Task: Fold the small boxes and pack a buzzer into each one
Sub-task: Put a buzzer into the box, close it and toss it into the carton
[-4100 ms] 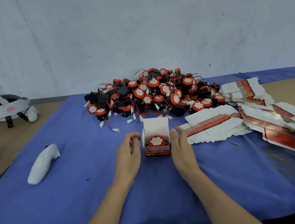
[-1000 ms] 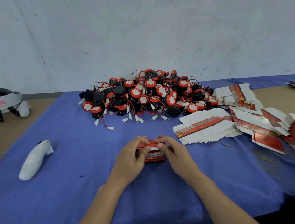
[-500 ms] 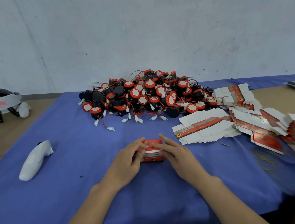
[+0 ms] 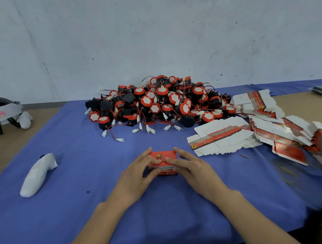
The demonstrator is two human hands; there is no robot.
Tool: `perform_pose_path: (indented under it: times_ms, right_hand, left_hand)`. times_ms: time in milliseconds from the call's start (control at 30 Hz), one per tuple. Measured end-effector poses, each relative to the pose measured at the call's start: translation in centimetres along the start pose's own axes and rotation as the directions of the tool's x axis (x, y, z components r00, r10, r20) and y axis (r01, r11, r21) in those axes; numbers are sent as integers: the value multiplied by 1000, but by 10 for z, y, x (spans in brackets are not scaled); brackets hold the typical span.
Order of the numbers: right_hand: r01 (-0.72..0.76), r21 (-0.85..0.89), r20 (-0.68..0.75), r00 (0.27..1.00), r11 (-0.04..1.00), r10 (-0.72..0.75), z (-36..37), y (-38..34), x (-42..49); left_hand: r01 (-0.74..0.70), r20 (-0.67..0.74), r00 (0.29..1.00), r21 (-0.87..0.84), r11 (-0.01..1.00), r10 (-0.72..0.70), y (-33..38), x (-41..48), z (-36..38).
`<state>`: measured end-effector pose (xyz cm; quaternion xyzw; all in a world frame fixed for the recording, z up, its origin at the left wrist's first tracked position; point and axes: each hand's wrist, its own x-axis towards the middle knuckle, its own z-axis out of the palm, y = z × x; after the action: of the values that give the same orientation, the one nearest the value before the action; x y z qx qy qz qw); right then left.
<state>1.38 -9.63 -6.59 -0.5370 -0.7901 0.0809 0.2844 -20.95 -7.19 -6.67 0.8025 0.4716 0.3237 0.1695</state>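
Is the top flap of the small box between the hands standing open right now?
No, the small box has its red top folded flat, with the left hand and right hand on it.

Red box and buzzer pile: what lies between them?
Head view: only bare blue cloth, plus white wire plugs trailing from the buzzer pile toward the red box.

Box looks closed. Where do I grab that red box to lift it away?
Grip the red box by its left and right end walls, coming straight down from above. It sits flat and closed on the blue cloth, wider than tall, so the ends likely give firm parallel faces.
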Motion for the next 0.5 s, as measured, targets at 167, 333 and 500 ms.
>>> perform_pose_path:
  times_ms: [167,333,500]
  right_hand:
    - [-102,591,-66,983,800,174,-9,-18,-3]
    - [-146,926,-4,919,348,395,-9,-58,-2]
    - [-96,908,-99,896,408,432,-21,-74,-5]
  left_hand:
    - [11,-100,994,-365,931,-51,27,-1,-2]
    - [21,-212,953,-668,744,-217,83,3,10]
    - [21,-243,937,-677,736,-250,102,5,9]
